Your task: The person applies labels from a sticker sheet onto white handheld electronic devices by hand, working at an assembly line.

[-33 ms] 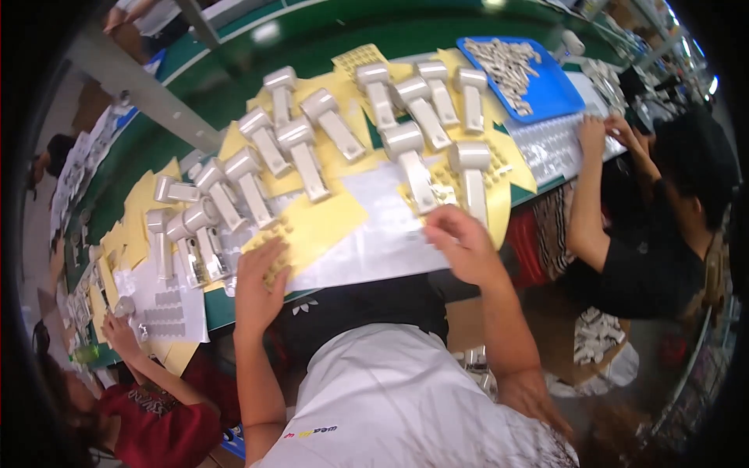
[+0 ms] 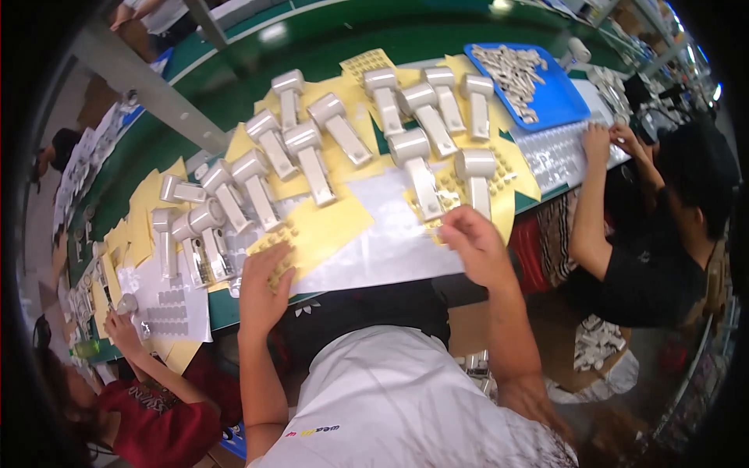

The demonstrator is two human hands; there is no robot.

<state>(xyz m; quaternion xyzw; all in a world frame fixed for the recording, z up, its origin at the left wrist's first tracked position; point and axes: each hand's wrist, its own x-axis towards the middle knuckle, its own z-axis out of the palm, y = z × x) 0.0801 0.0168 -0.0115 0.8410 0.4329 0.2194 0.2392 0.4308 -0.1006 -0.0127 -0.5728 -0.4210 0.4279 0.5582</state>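
Note:
My left hand [image 2: 265, 290] lies with fingers stretched out on a yellow sheet [image 2: 334, 226] with small round yellowish pads [image 2: 282, 237] by the fingertips. My right hand [image 2: 480, 248] is closed, thumb and fingertips drawn together at the right part of a glossy whitish sheet [image 2: 374, 253]. What they pinch, if anything, is too small to make out. Just beyond them, a white T-shaped plastic housing [image 2: 421, 183] with a cylindrical head and long handle lies with its handle end toward me. Another such housing [image 2: 476, 175] lies to the right, partly behind my right hand.
Several more white housings [image 2: 312, 160] lie across yellow sheets. A blue tray [image 2: 568, 101] of small light parts stands at the far right. One co-worker's hands [image 2: 605, 140] work at the right; another's hand [image 2: 121, 331] is at the left. A metal post [image 2: 148, 86] rises at the far left.
The whole view has shifted slightly. My right hand has moved a little to the right, away from the nearest housing's handle end. My left hand rests in about the same place.

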